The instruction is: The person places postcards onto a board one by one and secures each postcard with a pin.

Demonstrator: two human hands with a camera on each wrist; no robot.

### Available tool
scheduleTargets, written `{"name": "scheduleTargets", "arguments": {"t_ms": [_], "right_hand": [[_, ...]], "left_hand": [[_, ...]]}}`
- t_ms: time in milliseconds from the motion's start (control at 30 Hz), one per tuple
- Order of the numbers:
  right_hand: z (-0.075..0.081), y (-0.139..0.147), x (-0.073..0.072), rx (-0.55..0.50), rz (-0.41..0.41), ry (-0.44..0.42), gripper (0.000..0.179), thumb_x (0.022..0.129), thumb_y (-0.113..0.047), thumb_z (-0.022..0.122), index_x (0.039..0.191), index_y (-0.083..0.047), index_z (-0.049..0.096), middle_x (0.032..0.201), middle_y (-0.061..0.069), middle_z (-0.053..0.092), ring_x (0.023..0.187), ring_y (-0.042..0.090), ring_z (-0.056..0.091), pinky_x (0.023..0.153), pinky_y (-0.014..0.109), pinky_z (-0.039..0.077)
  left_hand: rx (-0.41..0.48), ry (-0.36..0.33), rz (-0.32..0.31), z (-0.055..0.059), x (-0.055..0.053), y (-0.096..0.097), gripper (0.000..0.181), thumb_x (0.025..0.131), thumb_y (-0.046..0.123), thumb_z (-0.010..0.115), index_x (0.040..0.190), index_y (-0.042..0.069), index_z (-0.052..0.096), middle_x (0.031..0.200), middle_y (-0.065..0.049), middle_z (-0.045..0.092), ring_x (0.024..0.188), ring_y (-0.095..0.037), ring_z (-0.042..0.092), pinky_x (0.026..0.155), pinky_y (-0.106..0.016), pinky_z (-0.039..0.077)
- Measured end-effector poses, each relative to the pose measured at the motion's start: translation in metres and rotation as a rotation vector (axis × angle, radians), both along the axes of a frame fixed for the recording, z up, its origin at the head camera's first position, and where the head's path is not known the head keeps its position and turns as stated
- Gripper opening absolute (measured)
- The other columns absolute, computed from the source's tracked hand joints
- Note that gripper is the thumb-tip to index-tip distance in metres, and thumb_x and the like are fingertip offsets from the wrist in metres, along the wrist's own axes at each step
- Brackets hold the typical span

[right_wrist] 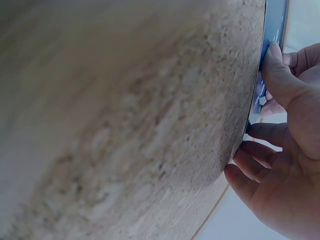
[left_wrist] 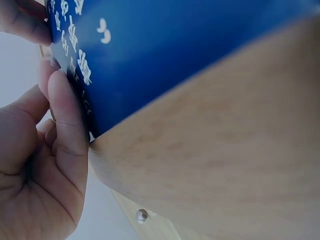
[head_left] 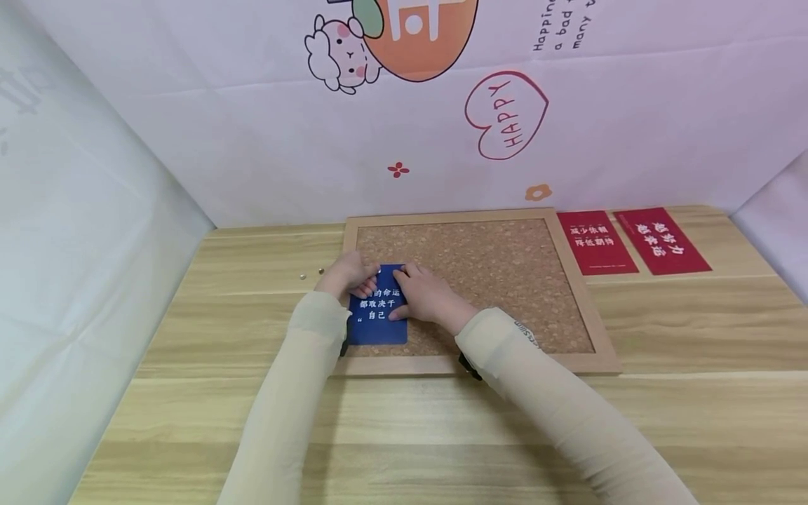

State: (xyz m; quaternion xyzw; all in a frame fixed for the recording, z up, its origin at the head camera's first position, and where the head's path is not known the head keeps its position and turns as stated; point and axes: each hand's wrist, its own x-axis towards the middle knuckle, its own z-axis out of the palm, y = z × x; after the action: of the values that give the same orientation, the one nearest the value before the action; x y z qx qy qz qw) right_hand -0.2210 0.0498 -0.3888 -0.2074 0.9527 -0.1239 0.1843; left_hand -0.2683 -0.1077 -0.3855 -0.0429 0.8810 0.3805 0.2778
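Note:
A blue card point(head_left: 386, 330) with white lettering lies on the left part of the cork board point(head_left: 492, 280). My left hand point(head_left: 349, 275) is at the card's upper left, fingers curled. At its fingertips a small bright spot shows, which looks like a thumbtack point(head_left: 379, 270); the fingers partly cover it. On the card's right edge, my right hand point(head_left: 432, 298) spreads its fingers and thumb, pressing the card to the cork. The right wrist view shows the right thumb on the blue card point(right_wrist: 274, 22) and other fingertips at the cork.
Two silver thumbtacks point(head_left: 303, 276) lie on the wooden table point(head_left: 208, 330), left of the board. Right of the board are two red cards point(head_left: 602, 252) with white lettering. Behind the table hangs a printed white cloth point(head_left: 265, 140). The board has a raised wooden frame point(head_left: 600, 363).

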Motion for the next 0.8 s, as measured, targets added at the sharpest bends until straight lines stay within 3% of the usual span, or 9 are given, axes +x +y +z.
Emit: {"name": "scheduleTargets", "arguments": {"t_ms": [200,567,800], "right_hand": [[0.0011,0.0,0.0011,0.001,-0.002,0.003,0.085,0.085,-0.045,0.067,0.148,-0.002,0.03,0.152,0.017,0.032,0.142,0.032,0.031,0.117,0.046,0.032],[0.0001,-0.0001,0.0003,0.01,-0.003,0.005,0.085,0.086,-0.046,0.067,0.148,-0.002,0.03,0.152,0.017,0.032,0.142,0.033,0.031,0.116,0.047,0.033],[0.002,-0.0007,0.0023,0.006,-0.005,0.006,0.085,0.085,-0.046,0.067,0.148,-0.002,0.03,0.152,0.018,0.032,0.142,0.033,0.031,0.115,0.048,0.033]], "left_hand": [[-0.007,-0.021,0.0,0.0021,0.0009,-0.0008,0.041,0.102,0.024,0.043,0.067,0.006,0.056,0.05,0.003,0.054,0.042,-0.004,0.053,0.046,-0.016,0.05],[-0.061,0.002,0.02,0.0026,0.0021,0.0012,0.044,0.102,0.026,0.045,0.063,0.007,0.055,0.047,0.004,0.053,0.042,-0.005,0.052,0.045,-0.016,0.049],[-0.059,0.088,0.015,-0.0014,0.0055,-0.0029,0.042,0.1,0.027,0.048,0.063,0.009,0.056,0.051,0.004,0.054,0.044,-0.005,0.052,0.047,-0.016,0.048]]}}
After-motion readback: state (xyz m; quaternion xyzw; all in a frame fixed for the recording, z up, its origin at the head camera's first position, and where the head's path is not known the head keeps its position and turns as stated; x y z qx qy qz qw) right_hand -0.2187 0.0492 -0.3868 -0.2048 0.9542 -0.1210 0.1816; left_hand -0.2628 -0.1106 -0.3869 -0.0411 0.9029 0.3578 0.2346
